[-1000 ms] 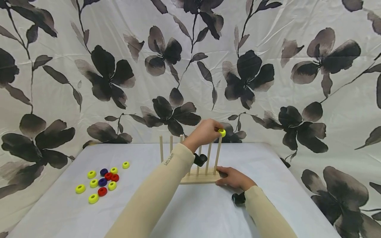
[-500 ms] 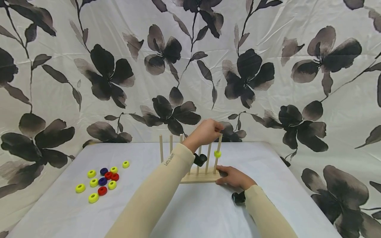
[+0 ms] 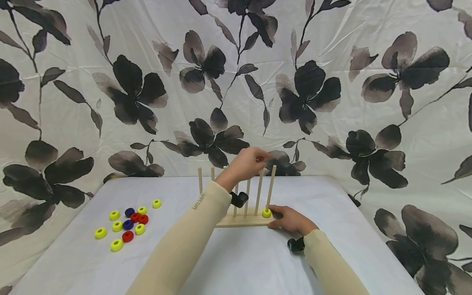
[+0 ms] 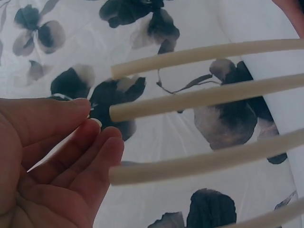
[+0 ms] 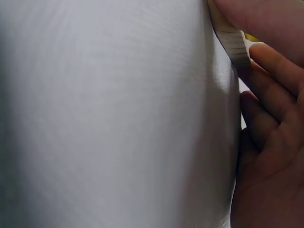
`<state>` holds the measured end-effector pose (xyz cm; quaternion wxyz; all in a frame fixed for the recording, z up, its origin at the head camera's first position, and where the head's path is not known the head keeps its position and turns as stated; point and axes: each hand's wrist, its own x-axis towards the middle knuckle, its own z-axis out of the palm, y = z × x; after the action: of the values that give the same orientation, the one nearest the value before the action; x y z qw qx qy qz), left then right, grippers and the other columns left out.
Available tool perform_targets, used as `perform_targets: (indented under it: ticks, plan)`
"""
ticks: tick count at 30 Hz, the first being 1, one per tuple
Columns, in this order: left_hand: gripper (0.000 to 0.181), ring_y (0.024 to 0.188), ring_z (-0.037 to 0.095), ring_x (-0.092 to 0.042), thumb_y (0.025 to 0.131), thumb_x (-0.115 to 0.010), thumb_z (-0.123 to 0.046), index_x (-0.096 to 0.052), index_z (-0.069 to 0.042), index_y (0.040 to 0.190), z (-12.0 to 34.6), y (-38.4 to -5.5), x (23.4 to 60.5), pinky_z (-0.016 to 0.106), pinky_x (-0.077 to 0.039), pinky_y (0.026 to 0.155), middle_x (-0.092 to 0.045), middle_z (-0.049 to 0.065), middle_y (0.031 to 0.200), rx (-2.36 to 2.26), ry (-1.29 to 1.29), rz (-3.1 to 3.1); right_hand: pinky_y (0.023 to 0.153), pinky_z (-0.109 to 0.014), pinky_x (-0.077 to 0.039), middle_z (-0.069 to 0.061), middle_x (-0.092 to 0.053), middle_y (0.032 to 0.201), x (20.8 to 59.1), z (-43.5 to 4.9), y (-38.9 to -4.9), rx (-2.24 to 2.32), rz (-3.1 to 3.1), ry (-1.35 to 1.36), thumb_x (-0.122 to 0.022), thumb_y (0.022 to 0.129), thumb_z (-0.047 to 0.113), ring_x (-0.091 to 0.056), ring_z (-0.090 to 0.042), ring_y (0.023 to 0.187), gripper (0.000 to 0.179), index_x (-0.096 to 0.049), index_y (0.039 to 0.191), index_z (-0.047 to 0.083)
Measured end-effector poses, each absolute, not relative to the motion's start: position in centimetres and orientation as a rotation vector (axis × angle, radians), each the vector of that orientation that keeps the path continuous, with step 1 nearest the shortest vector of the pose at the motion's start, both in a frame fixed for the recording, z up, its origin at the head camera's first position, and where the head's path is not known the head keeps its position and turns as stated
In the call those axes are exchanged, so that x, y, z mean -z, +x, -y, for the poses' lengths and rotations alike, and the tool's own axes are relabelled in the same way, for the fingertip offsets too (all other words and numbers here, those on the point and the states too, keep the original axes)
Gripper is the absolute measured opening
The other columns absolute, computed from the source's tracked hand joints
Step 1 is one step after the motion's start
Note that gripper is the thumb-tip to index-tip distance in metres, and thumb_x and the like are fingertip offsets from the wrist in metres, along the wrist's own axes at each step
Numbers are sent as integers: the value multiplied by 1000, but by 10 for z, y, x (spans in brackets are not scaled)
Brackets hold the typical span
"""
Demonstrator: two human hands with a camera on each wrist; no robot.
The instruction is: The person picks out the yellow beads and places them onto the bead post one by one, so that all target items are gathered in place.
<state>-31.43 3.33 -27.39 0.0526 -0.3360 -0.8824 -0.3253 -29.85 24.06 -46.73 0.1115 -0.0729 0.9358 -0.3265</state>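
A wooden peg stand point(image 3: 243, 221) with several upright dowels stands in the middle of the table. One yellow ring point(image 3: 266, 213) sits at the foot of its rightmost peg. Above the pegs, my left hand point(image 3: 241, 166) is raised and holds nothing. In the left wrist view, the thumb and loosely bent fingers point(image 4: 108, 156) are beside the peg tips point(image 4: 116, 113). My right hand point(image 3: 293, 221) grips the right end of the stand's base. Its thumb and fingers lie around the wooden end point(image 5: 236, 50) in the right wrist view.
On the left of the table lie loose rings: several yellow ones point(image 3: 116, 245), some red ones point(image 3: 128, 236) and dark blue ones point(image 3: 128, 225). The white-covered table point(image 3: 236, 262) ends at a floral cloth backdrop point(image 3: 236, 98). The left forearm point(image 3: 188, 237) crosses in front of the stand.
My left hand let go of the yellow ring at the top of the rightmost peg, and the ring slid down to the base. The hand then moved slightly left. The right hand stayed put.
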Motion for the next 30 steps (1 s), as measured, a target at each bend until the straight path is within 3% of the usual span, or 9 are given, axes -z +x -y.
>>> perform_targets:
  ticks: [18, 30]
  plan:
    - [32, 120, 22, -61, 96, -60, -17, -64, -14, 128, 25, -316, 271, 37, -52, 97, -63, 5, 130, 1139, -829, 2652, 114, -56, -30, -9, -49, 147, 465, -239, -297, 939, -2805, -265, -80, 78, 38, -38, -35, 140, 71, -53, 140, 19]
    - [31, 118, 22, -61, 96, -60, -18, -64, -13, 127, 63, -311, 277, 38, -53, 95, -63, 5, 128, 1145, -752, 2618, 113, -56, -32, -9, -47, 148, 466, -238, -294, 870, -2798, -278, -76, 81, 42, -39, -35, 139, 74, -46, 145, 19]
